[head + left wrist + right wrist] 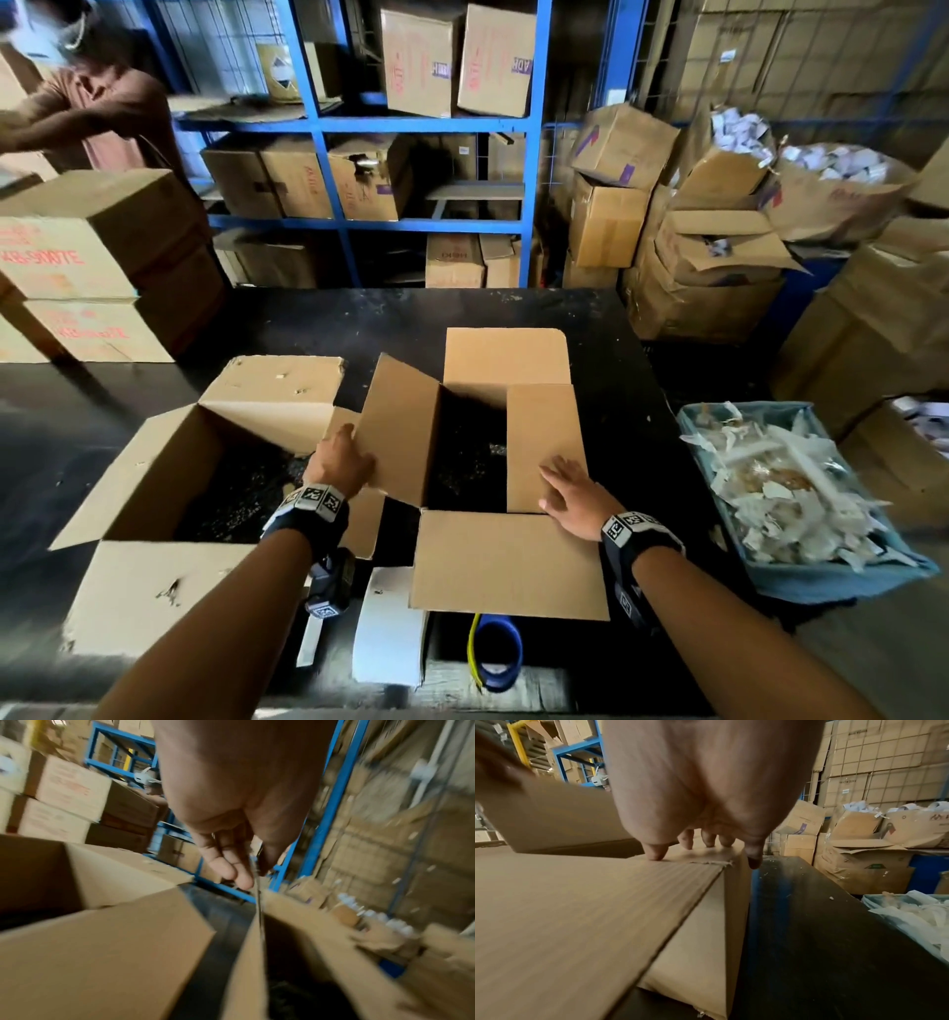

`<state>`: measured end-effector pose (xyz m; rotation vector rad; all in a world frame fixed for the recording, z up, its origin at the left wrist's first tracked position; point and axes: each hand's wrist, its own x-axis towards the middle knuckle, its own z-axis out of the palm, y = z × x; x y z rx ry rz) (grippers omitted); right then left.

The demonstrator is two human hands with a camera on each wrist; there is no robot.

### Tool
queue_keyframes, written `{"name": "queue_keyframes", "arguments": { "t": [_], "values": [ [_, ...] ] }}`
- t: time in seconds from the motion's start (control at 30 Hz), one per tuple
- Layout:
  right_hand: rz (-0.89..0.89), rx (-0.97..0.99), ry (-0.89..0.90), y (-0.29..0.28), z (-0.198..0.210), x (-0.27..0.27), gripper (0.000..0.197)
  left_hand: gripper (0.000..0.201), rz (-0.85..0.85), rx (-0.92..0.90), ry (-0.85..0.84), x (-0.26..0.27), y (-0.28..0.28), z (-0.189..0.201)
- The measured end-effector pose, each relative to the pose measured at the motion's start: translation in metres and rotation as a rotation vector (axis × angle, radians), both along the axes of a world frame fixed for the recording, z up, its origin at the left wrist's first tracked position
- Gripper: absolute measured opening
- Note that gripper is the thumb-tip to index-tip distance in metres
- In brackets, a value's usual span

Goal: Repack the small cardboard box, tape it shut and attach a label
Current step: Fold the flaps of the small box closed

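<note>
The small cardboard box (506, 565) stands mid-table with dark contents (467, 452) showing inside. Its far and near flaps lie folded outward. My left hand (339, 457) pinches the edge of the raised left flap (400, 431), fingers (228, 866) on one side and the thumb on the other of that flap (258, 923). My right hand (570, 493) lies flat on the right flap (544, 442), which is folded in over the opening. Its straight fingertips (654, 852) press the cardboard near the box's right wall (706, 923).
A bigger open box (154, 473) sits to the left, touching the small one. A white roll (390, 627) and a blue tape roll (495, 652) lie by the front edge. A blue bin of white scraps (801, 493) stands at the right. Another person (87, 113) works at the far left.
</note>
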<state>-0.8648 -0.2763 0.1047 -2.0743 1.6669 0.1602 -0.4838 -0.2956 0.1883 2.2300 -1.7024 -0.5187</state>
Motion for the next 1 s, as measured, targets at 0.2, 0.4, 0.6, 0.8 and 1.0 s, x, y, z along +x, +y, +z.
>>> {"name": "queue_keyframes", "arguments": {
  "t": [0.2,0.4,0.6,0.8,1.0],
  "values": [
    [-0.019,-0.034,-0.068,0.000,-0.005,-0.003,0.073,0.055,-0.465,-0.189,0.359,-0.079,0.014,0.022],
    [-0.016,-0.057,-0.082,0.011,-0.004,-0.013,0.068,0.065,-0.639,0.155,0.129,-0.117,0.033,-0.027],
    [0.012,0.028,-0.208,0.025,0.004,-0.037,0.061,0.048,-0.676,0.124,0.101,-0.077,0.033,-0.050],
    [0.164,0.074,-0.124,0.030,0.014,-0.060,0.095,0.070,-0.898,0.189,0.011,-0.039,0.024,-0.075],
    [0.146,0.035,-0.199,0.033,0.011,-0.074,0.082,0.058,-0.825,0.224,0.211,-0.031,0.021,-0.076]
  ]
}}
